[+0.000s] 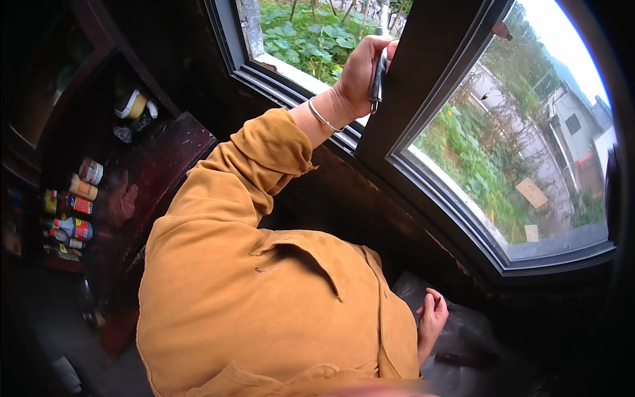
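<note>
My left hand [365,73], with a metal bangle [316,116] at the wrist, is closed round a black handle [378,87] with silver metal at its end, at the dark upright [410,59] between two window sections. Greenery [297,36] shows through the left section. My right hand [431,319] hangs low at the right beside my mustard-coloured top, its fingers loosely bent and apart with nothing visible in them. Behind it lies translucent plastic sheeting [473,334].
At the left, a dark red wooden cabinet [169,142] holds several bottles and cans [81,231], a crumpled cloth [121,202] and a yellow-and-white container [131,104]. The right windowpane [503,165] has small tan stickers. A dark wall runs below the sill.
</note>
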The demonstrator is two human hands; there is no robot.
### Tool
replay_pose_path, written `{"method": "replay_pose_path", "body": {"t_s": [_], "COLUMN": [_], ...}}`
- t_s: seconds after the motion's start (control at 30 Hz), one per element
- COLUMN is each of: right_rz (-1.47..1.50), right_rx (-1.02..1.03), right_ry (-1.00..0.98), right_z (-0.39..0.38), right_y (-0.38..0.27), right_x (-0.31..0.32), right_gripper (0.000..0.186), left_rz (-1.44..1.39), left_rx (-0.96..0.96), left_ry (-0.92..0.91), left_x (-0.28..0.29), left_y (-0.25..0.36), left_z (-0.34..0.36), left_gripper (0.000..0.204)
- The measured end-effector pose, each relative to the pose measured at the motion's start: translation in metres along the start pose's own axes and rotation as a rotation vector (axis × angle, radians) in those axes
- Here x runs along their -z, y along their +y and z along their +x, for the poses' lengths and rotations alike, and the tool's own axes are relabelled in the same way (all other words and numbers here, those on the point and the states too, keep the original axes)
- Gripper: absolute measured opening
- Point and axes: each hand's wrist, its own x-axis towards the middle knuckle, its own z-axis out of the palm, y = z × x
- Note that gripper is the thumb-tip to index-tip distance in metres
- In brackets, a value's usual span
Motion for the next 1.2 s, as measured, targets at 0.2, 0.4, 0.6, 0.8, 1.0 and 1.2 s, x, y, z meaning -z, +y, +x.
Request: {"method": "replay_pose_path", "body": {"t_s": [0.2, 0.4, 0.6, 0.8, 1.0, 1.2], "right_rz": [-0.018, -0.034, -0.021, -0.044, 0.006, -0.235], "right_rx": [0.002, 0.005, 0.022, 0.064, 0.264, 0.779], "right_ry": [-0.017, 0.006, -0.017, -0.098, -0.192, -0.237], "right_z": [0.003, 0.002, 0.008, 0.025, 0.049, 0.067], "right_y": [0.001, 0.004, 0.004, -0.006, -0.017, -0.051], "right_x": [0.003, 0.011, 0.010, 0.000, -0.038, -0.096], "right_gripper": [0.017, 0.017, 0.018, 0.028, 0.030, 0.022], "left_rz": [0.508, -0.177, -0.183, -0.177, 0.087, 0.073], "left_rx": [-0.422, 0.275, 0.390, 0.227, 0.083, 0.439], "left_ry": [-0.161, -0.307, -0.250, -0.188, 0.228, 0.416], "left_x": [0.008, 0.015, 0.017, 0.004, 0.024, 0.028], "left_y": [-0.005, 0.025, 0.026, 0.024, 0.050, 0.023], "left_z": [0.000, 0.007, 0.008, -0.006, -0.079, -0.190], "left_gripper": [0.014, 0.033, 0.034, 0.034, 0.052, 0.051]}}
